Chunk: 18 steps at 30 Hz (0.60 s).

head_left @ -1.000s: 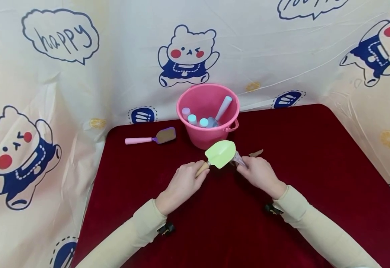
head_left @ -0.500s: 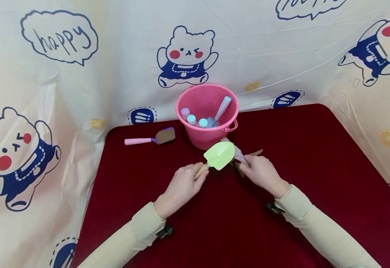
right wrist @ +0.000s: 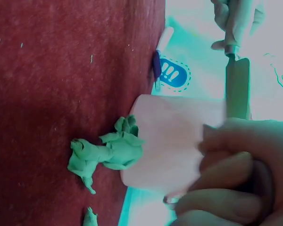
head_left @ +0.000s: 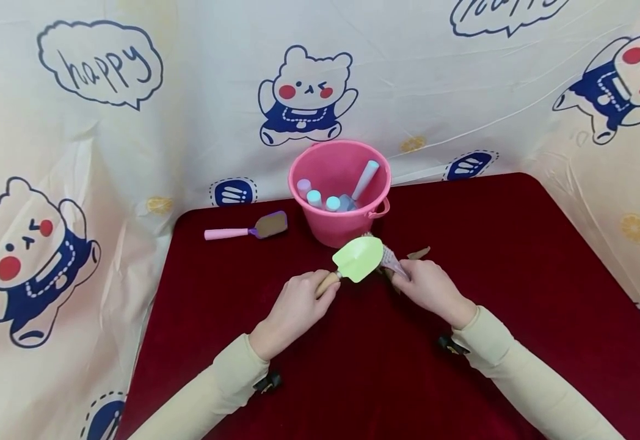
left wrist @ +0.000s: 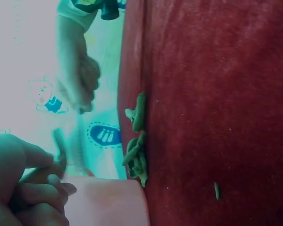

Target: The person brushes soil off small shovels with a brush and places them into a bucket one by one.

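My left hand (head_left: 295,308) grips the wooden handle of a pale green garden trowel (head_left: 358,260) above the table. From the other side my right hand (head_left: 435,293) holds a greyish-lilac brush (head_left: 391,261), its bristled head partly hidden behind the trowel blade. Whether brush and blade touch, I cannot tell. Below the hands lie brown, crumpled pieces (head_left: 419,253), mostly covered in the head view. The right wrist view shows them as torn, clay-like lumps (right wrist: 122,146) beside the bucket. In the left wrist view the right hand (left wrist: 78,75) is blurred.
Behind the trowel stands a pink bucket (head_left: 333,229) with several pastel-handled tools inside. A pink-handled spade (head_left: 245,230) with a brown blade lies to its left. Dark red cloth (head_left: 364,379) covers the table, with small crumbs on it. A printed curtain (head_left: 199,91) surrounds the back and sides.
The brush head has shifted back and forth behind the trowel blade, with bristles showing beyond the blade's edge. Both hands keep their grips, and the left has moved slightly toward me.
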Available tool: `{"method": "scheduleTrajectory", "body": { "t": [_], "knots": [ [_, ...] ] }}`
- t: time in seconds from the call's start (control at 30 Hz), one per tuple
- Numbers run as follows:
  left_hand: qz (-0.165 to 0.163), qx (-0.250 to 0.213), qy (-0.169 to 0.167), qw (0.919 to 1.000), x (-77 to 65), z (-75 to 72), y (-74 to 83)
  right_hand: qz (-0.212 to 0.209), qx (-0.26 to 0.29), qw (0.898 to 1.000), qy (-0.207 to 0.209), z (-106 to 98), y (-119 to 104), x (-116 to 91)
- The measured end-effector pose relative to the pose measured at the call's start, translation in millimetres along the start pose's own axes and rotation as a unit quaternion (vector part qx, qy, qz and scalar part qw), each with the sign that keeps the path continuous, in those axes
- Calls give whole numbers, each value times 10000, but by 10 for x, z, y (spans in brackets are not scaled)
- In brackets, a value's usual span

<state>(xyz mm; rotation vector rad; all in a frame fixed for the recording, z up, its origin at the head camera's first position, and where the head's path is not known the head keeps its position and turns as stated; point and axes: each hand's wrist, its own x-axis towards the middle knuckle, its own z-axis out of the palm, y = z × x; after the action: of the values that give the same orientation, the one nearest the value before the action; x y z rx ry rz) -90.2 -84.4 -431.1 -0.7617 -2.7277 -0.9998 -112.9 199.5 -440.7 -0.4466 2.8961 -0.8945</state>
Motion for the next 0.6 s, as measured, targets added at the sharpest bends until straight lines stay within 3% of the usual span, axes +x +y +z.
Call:
{"method": "scheduleTrajectory", "body": {
  "t": [0.23, 0.37, 0.6],
  "knots": [
    [24, 89, 185, 9998, -19, -160, 84, 157, 289, 9966, -752, 20, 99, -39],
    [68, 84, 366, 9993, 30, -391, 175, 51, 340, 9955, -877, 42, 130, -65],
    [-242, 350, 441, 9981, 244, -875, 333, -94, 263, 9964, -802, 53, 117, -93]
  ]
}}
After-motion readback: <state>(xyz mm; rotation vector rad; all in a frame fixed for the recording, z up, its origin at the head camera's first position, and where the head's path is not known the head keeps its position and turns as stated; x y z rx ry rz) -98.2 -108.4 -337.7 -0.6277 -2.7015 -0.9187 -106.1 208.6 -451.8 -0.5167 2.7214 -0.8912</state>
